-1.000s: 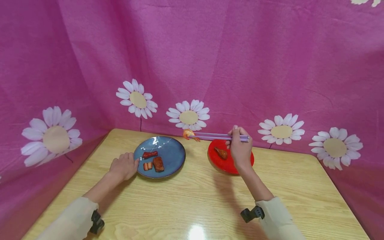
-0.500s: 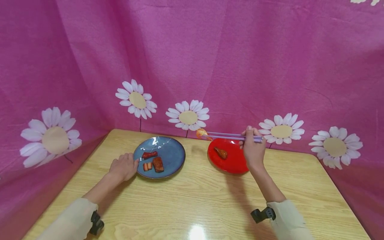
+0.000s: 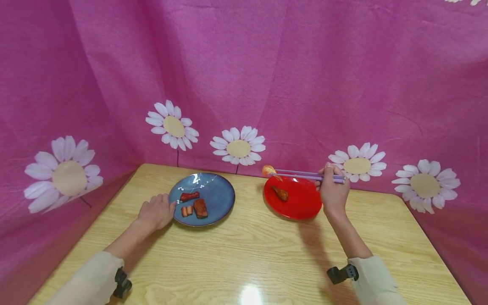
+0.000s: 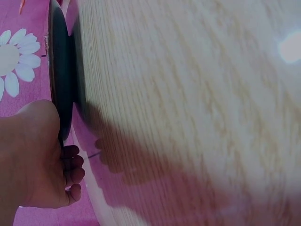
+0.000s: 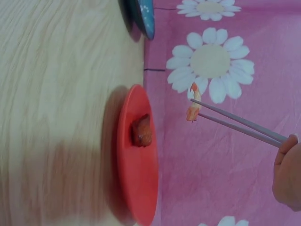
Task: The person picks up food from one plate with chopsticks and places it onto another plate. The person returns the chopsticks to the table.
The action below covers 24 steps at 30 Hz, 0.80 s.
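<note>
My right hand [image 3: 334,191] grips a pair of purple chopsticks [image 3: 297,174] near their back ends. Pinched in their tips is an orange-and-white shrimp [image 3: 268,170], raised above the far left edge of the red plate [image 3: 306,201]; the right wrist view shows the same shrimp [image 5: 193,106] well off the table. A brown drumstick [image 3: 280,193] lies on the red plate's left side. At the left, my left hand [image 3: 157,211] holds the rim of the blue plate [image 3: 221,201], its fingers curled at the edge in the left wrist view [image 4: 42,160].
On the blue plate lie a dark red drumstick [image 3: 189,196], a brown piece of meat [image 3: 200,209] and a small striped piece [image 3: 187,211]. Both plates stand on a wooden table [image 3: 228,258]. A magenta cloth [image 3: 305,84] with daisies hangs behind and beside it.
My right hand has moved right, carrying the shrimp in the chopsticks from the gap between the plates to the red plate's far left edge. The left hand stays at the blue plate.
</note>
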Tool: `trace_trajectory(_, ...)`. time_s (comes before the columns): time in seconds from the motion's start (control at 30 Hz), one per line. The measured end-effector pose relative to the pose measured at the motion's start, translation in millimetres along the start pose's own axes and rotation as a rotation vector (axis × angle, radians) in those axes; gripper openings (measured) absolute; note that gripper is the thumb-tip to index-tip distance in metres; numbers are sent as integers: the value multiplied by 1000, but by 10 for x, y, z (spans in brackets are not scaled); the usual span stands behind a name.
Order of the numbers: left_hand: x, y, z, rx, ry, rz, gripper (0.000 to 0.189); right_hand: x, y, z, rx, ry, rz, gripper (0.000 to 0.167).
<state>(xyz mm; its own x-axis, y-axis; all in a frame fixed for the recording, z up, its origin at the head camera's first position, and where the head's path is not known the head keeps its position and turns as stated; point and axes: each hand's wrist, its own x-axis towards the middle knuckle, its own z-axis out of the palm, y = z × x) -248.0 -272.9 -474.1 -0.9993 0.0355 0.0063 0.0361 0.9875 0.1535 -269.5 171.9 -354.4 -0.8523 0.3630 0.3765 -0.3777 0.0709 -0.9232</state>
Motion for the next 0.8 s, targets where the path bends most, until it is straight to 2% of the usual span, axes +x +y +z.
trace_trajectory(0.13,1,1,-7,-3,-9,-4,39,15,55,-66,-46,14,-3,37)
trace_trajectory(0.27,6,0,-7,-4,-6,0,39,104,296,-161,-114,47,1,37)
trace_trajectory(0.4,9,0,-5,-9,-5,0,39,196,522,-240,-138,79,-9,38)
trace_trajectory(0.8,-3,-2,-8,-10,2,7,38,222,661,-330,-158,104,-14,41)
